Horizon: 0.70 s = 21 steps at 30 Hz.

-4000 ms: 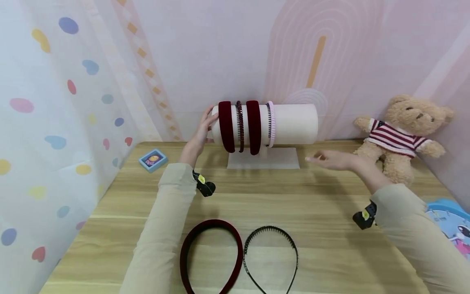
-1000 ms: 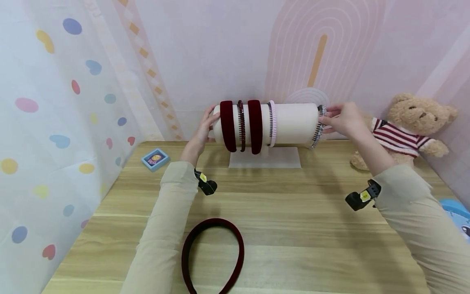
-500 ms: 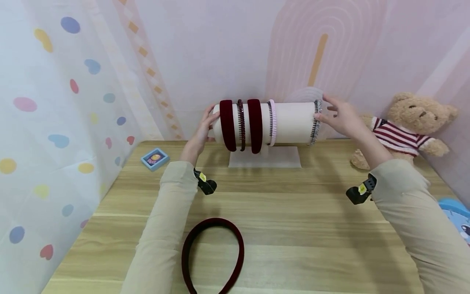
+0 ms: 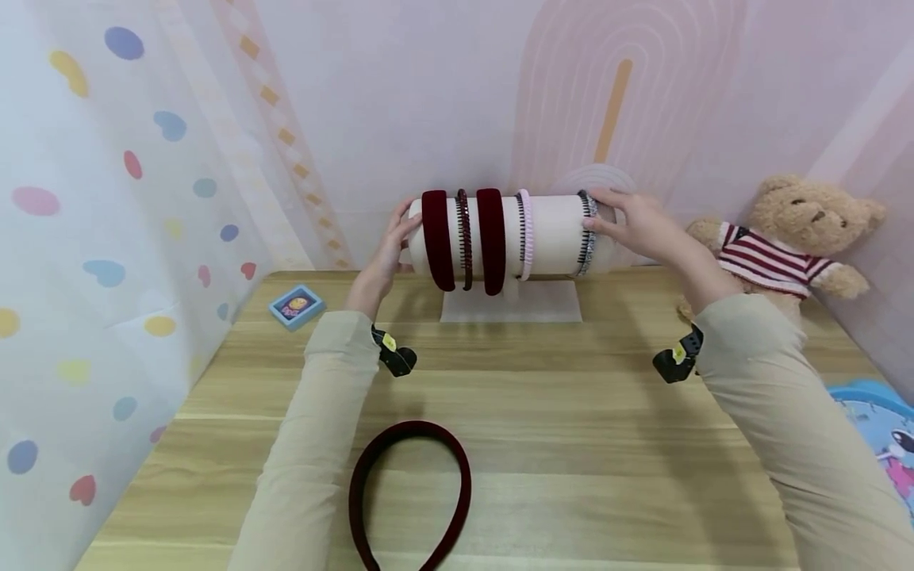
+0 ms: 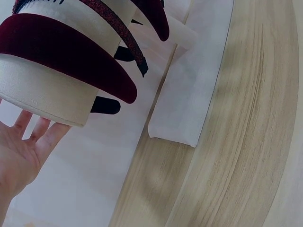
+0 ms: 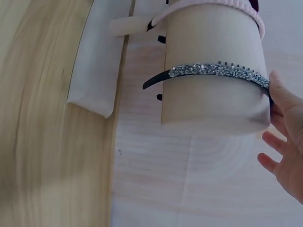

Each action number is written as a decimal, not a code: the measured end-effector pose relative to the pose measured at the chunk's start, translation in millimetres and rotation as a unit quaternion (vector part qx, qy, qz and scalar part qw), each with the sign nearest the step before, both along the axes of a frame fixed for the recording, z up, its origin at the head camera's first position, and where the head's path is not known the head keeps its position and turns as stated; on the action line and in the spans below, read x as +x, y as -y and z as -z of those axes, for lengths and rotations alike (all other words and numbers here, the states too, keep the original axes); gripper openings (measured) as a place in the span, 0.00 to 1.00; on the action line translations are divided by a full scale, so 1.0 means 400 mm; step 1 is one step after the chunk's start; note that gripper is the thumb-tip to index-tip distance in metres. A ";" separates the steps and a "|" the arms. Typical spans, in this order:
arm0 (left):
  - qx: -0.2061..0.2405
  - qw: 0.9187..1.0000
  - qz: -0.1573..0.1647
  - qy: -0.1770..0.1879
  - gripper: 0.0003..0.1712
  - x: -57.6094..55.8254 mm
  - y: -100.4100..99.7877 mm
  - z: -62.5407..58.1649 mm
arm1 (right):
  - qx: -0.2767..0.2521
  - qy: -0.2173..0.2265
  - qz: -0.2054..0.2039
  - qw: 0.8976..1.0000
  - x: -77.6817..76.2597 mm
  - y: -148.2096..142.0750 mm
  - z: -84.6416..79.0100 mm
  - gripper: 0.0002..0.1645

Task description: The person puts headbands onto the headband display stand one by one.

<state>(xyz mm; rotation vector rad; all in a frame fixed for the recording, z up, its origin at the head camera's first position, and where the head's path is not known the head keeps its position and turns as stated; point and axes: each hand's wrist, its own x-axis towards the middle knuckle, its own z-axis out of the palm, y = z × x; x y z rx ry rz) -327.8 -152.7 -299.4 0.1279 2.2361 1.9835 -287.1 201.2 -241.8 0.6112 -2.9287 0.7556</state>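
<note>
A white cylindrical headband stand [image 4: 557, 230] carries two wide dark red velvet headbands [image 4: 439, 242], a thin dark red toothed headband [image 4: 466, 238] and a pale pink one [image 4: 527, 235]. Near its right end sits a silver glitter headband [image 6: 213, 70], with black tips, pinched at its upper part by my right hand [image 4: 635, 226]. The ring and little fingers stand apart from it in the right wrist view. My left hand [image 4: 382, 254] rests spread fingers against the stand's left end; its fingers [image 5: 51, 137] look fairly straight in the left wrist view.
Another dark red velvet headband [image 4: 460, 496] lies on the wooden table [image 4: 607, 444] in front. A small blue-framed picture [image 4: 296, 308] lies at the left. At the right sit a teddy bear [image 4: 807, 230] in a striped shirt and a blue cartoon-printed item [image 4: 864, 408]. A patterned curtain [image 4: 343, 95] hangs behind.
My right hand took the black toothed headband from the table, brought it to the stand's right end and slid it leftward onto the cylinder. My left hand stays at the left end.
</note>
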 end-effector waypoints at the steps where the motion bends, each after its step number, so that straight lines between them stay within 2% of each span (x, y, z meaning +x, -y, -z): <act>1: -0.002 1.000 -0.002 -0.001 0.31 0.001 0.002 0.000 | 0.009 -0.005 -0.006 1.000 -0.003 0.009 -0.003 0.36; 5: -0.004 1.000 -0.011 -0.002 0.30 0.007 0.007 0.001 | 0.035 -0.021 -0.028 0.999 -0.011 0.045 -0.008 0.35; 11: 0.000 1.000 -0.014 -0.011 0.29 0.013 0.004 0.006 | 0.050 -0.027 -0.036 0.998 -0.019 0.088 -0.007 0.35; 21: 0.000 1.000 -0.013 -0.002 0.30 0.017 -0.014 0.002 | 0.060 -0.072 -0.065 0.993 -0.026 0.101 -0.003 0.35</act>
